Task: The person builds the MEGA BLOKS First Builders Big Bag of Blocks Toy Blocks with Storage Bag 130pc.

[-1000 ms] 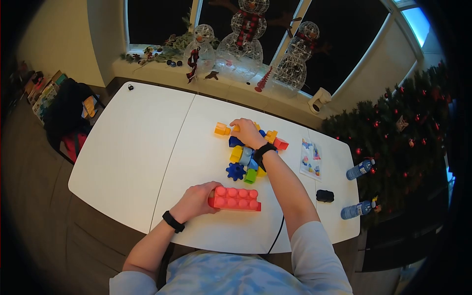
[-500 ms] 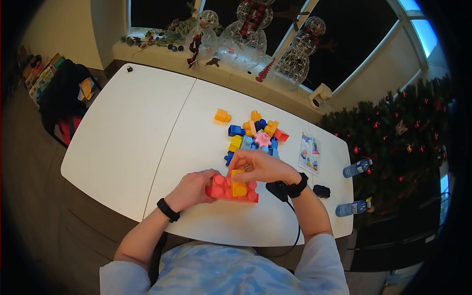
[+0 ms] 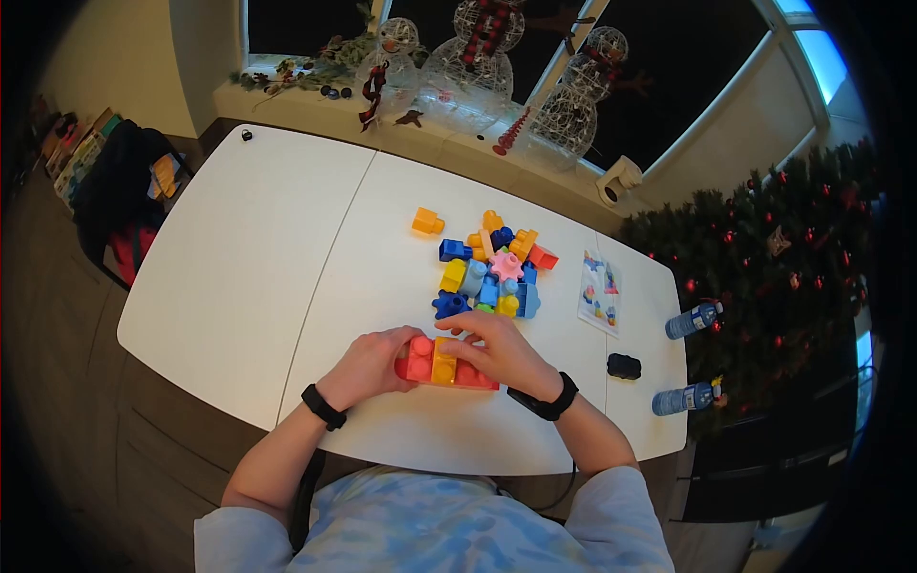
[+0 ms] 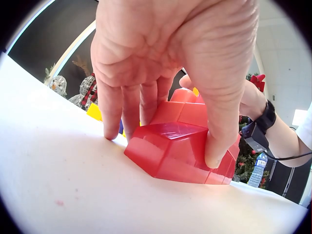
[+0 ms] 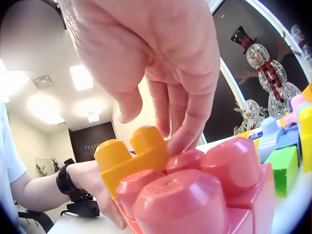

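Note:
On the white table [image 3: 229, 286] in front of me lies a large red toy block [image 3: 420, 359] with round studs on top. My left hand [image 3: 368, 365] grips its left end, thumb on the near side and fingers on the far side. A two-stud yellow-orange block [image 3: 443, 367] sits crosswise on the red block's studs. Over it is my right hand [image 3: 506, 355]. In the right wrist view a fingertip is right at the side of the yellow-orange block [image 5: 131, 165], while the thumb stands apart above it.
Beyond the hands lies a pile of coloured blocks, including a pink gear [image 3: 505, 265] and a blue gear [image 3: 449, 305]. A single orange block [image 3: 427, 221] lies farther left. To the right are a printed sheet [image 3: 600, 296], a small black object [image 3: 624, 367] and two water bottles [image 3: 693, 321].
My right hand has gone from the pile to the red block, bringing the yellow-orange block, which has shifted left onto the studs. My left hand stays on the red block.

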`<state>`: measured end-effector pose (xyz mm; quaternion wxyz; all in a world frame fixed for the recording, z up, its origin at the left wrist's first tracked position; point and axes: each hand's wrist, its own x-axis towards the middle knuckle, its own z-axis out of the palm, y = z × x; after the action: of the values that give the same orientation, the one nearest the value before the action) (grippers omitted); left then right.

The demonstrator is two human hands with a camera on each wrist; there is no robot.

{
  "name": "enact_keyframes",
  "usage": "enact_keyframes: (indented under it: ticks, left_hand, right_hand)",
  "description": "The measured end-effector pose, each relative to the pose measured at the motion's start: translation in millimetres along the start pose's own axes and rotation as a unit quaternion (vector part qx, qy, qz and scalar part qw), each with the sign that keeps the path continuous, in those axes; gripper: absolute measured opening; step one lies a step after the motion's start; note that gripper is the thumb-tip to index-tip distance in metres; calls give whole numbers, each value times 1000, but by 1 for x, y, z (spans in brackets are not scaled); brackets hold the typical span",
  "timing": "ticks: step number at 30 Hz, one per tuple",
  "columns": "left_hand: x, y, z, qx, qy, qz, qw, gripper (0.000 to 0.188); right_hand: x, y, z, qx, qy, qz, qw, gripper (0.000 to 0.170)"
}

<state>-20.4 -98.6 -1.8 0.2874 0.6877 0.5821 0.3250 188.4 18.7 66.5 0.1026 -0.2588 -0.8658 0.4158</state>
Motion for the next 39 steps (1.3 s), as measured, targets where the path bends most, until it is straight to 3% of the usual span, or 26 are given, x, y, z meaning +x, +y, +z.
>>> enact_keyframes:
  ticks: [2,4,7,13,26,28,30,32,34,39]
  left_hand:
    - [0,0,0,-8,1,2,1000,67]
    - [-1,1,-1,-12,-1,-1,1000,67]
    - [0,3,-1,-18,2,-3,1000,66]
    - [0,7,-3,-12,4,-5,1000,59]
    - [1,7,-2,-10,-2,-12,1000,64]
    - [1,7,-2,-12,-9,-27,1000,65]
    - [1,6,-3,-8,-4,-22,1000,62]
    - [0,7,-2,-5,-2,-21,1000,59]
    - [1,7,-3,-1,-10,-34,999,58]
    - [1,9,-5,-13,-8,-29,999,57]
  right_hand:
    - [-9,-8,1,-8,4,-3,1000,48]
    - [-20,-14,6,-150,40,-118,981,60]
    - [-27,-11,18,-211,38,-129,968,68]
    - [-21,-12,18,-132,-1,-44,990,57]
    - [-15,-12,11,-145,-18,-42,988,60]
    - [-8,-15,-11,-115,-95,-22,989,61]
    - [11,-11,-41,-63,-45,-51,996,57]
    - [39,-2,-78,-86,62,-53,993,48]
    - [74,19,-110,-148,129,23,980,45]
    - [128,98,-111,-303,81,-38,949,42]
